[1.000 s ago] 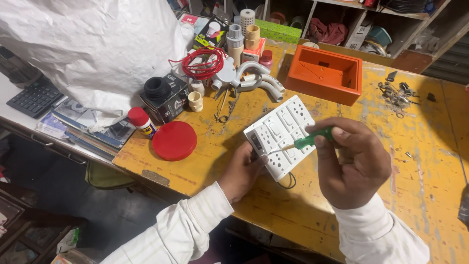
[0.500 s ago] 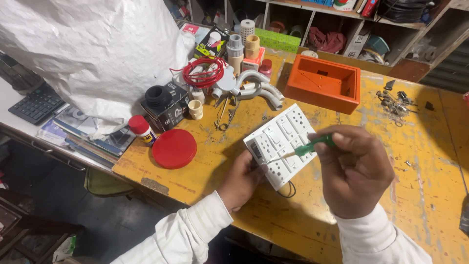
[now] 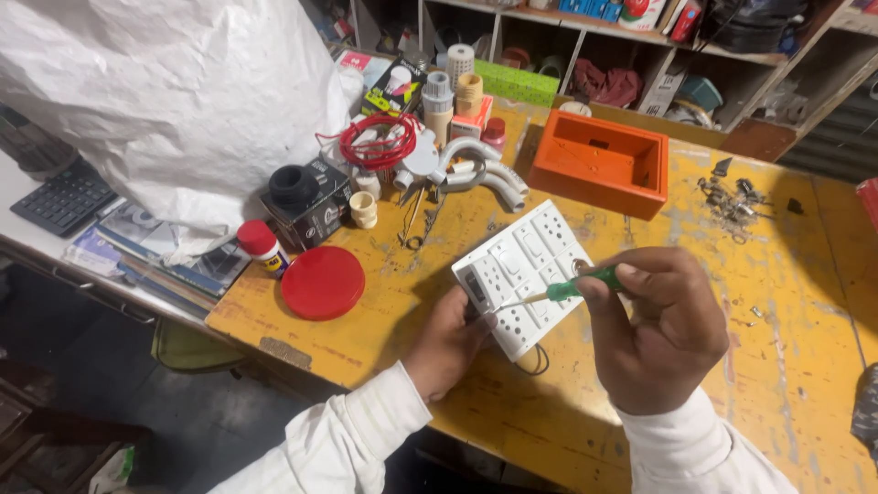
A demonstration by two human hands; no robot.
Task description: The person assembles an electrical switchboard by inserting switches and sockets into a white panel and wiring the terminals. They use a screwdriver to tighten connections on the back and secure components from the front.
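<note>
- Scuffed yellow paint covers the workbench (image 3: pixel 805 366) I am looking down on, with cluttered shelves along the far wall and a big white plastic sack (image 3: pixel 174 101) heaped at the far left.
- Since half a second ago the green-handled screwdriver (image 3: pixel 562 293) has swung lower and flatter: its tip now sits at the near-left part of the white switchboard plate (image 3: pixel 526 274), close to my left thumb, where before it pointed higher on the face. I judge the tool has been shifted to another spot on the plate, though I cannot see a screw head under the tip.
- My left hand (image 3: pixel 448 343) has stayed put, fingers curled under the near-left corner of the plate, thumb on its edge, tilting it up off the bench.
- My right hand (image 3: pixel 658 334) is closed around the screwdriver handle, fingers wrapped tight, thumb along the green grip.
- That plate lies near the middle of the bench, just nearer than the orange plastic box (image 3: pixel 599 165). It is a white rectangular panel with rows of rocker switches and socket holes, turned at an angle; a thin dark wire loops out from beneath its near edge.
- Left of it lie a red round lid (image 3: pixel 322 282), a small red-capped bottle (image 3: pixel 261 247), and a coil of red wire (image 3: pixel 377 142) beside grey pipe bends (image 3: pixel 485 174). Loose metal bits (image 3: pixel 727 197) sit far right.
</note>
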